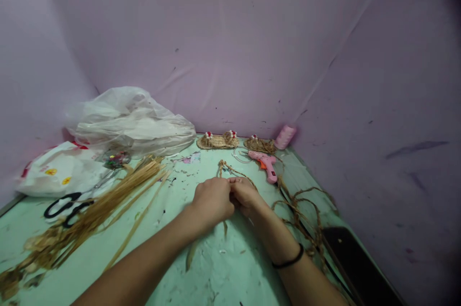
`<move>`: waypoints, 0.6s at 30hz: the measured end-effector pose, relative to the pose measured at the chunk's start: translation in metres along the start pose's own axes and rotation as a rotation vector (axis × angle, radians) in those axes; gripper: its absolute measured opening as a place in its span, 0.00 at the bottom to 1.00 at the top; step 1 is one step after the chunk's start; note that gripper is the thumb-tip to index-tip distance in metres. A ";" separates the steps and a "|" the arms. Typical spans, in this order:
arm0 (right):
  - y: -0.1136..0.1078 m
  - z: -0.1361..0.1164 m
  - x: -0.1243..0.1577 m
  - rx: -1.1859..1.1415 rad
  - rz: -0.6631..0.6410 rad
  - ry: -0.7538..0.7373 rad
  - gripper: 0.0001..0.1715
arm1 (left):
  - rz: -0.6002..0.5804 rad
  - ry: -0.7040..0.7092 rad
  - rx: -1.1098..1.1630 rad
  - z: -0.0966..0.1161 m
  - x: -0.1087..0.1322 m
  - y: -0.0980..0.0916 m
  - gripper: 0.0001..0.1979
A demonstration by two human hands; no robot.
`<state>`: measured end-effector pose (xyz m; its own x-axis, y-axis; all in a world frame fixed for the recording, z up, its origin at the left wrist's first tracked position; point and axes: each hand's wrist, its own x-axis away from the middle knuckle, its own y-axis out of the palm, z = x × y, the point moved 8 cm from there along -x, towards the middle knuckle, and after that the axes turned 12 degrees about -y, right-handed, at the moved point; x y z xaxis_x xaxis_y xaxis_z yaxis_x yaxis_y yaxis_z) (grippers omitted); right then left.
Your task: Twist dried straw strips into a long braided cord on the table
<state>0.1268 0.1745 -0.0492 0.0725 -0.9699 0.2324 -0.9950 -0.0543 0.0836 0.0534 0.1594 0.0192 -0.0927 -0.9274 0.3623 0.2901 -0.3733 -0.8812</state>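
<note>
My left hand and my right hand meet over the middle of the table, fingers closed and pressed together. Between them they grip a brown twisted fibre cord; its looped top shows just beyond my fingers. A loose end of fibre hangs below my left hand. The exact grip is hidden by my fingers. More of the brown cord lies in loose coils to the right of my right forearm.
Left lie dried fibre strands, black-handled scissors and plastic bags. Behind are woven slipper-shaped pieces, a pink glue gun and a pink thread spool. A dark flat object lies right. Purple-sheeted walls enclose the table.
</note>
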 end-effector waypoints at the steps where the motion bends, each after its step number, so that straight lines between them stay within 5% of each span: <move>1: 0.001 0.000 0.000 -0.029 -0.013 0.004 0.03 | -0.013 0.017 0.037 -0.003 -0.003 -0.004 0.09; 3: 0.003 -0.003 0.002 -0.061 -0.061 0.016 0.01 | -0.148 -0.008 0.211 -0.017 -0.015 -0.006 0.09; 6: 0.006 -0.010 0.006 -0.099 -0.099 0.022 0.04 | -0.168 -0.150 0.547 -0.042 -0.036 -0.011 0.09; 11: 0.008 -0.012 0.005 -0.090 -0.168 -0.017 0.07 | -0.604 -0.151 0.893 -0.030 -0.041 0.030 0.05; 18: -0.003 -0.014 -0.007 0.485 -0.128 -0.223 0.02 | -0.406 -0.275 0.742 -0.046 -0.050 0.036 0.05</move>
<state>0.1298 0.1848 -0.0379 0.2315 -0.9722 0.0347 -0.9005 -0.2276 -0.3706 0.0244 0.1910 -0.0448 -0.1187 -0.6526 0.7484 0.8357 -0.4727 -0.2796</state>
